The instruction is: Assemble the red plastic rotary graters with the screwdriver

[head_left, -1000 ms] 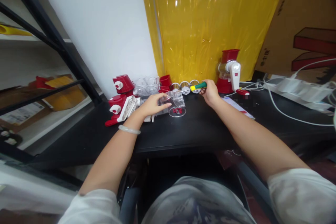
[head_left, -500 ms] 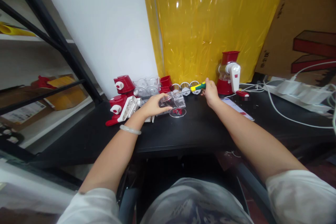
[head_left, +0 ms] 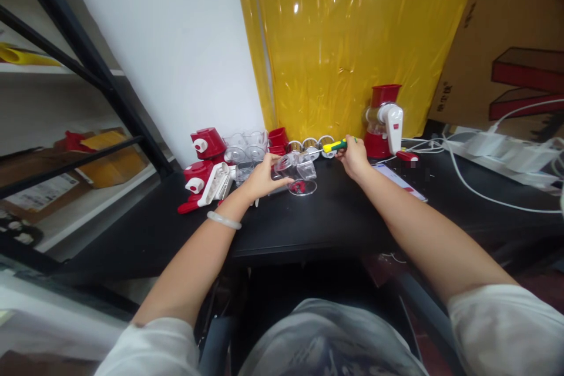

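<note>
My left hand (head_left: 265, 179) is closed round a clear plastic housing (head_left: 304, 168), thumb in front and fingers behind. The housing lies tilted, its round rim low above the black table, with a red part (head_left: 298, 187) showing through it. My right hand (head_left: 353, 157) grips a green and yellow screwdriver (head_left: 337, 145) by its handle. The shaft points left, and its tip is at the upper right of the housing; whether it touches a screw is too small to tell. Behind the tool stand several metal grater drums (head_left: 311, 145) with white rims.
An assembled red and white rotary grater (head_left: 384, 123) stands at the right back, near a phone (head_left: 399, 181). Red bases (head_left: 207, 142), white crank handles (head_left: 218, 183) and clear housings (head_left: 247, 144) crowd the left. Power strips with white cables (head_left: 502, 155) lie far right.
The clear housing has shifted slightly right and tilted a little in my left hand. My right hand has turned slightly, its fingers now further round the screwdriver handle.
</note>
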Demonstrator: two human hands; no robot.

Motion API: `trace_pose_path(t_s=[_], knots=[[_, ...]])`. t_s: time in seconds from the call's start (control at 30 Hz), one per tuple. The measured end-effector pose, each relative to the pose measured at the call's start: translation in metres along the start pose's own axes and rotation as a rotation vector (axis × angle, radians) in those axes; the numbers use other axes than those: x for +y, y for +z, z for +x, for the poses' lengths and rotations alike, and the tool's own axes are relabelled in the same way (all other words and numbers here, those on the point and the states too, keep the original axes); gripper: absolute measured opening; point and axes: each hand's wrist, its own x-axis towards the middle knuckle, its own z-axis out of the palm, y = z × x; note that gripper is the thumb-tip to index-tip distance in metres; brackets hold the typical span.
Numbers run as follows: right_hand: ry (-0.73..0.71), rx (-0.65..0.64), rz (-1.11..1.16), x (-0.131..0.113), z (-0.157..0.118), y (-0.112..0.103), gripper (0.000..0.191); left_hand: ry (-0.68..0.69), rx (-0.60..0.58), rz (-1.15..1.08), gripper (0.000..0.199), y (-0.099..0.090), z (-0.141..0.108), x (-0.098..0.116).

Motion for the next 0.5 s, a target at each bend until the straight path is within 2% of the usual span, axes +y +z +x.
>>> trace_pose_path(t_s=[0.07,0.17,0.4,0.5], knots=[[0.050,0.035,0.010,-0.003,-0.004,0.003,0.022,0.007,-0.001,0.008,0.070,-0.002,0.000,0.000],[0.052,0.021,-0.020,-0.004,-0.006,0.004,0.022,0.004,-0.008,0.017,0.072,-0.006,0.000,-0.002],[-0.136,0.067,-0.202,0.003,-0.002,-0.004,0.031,0.015,-0.019,-0.007,0.077,-0.010,0.000,-0.004],[-0.138,0.046,-0.186,0.004,-0.001,-0.003,0.030,0.007,-0.019,-0.003,0.078,-0.013,0.000,-0.004]])
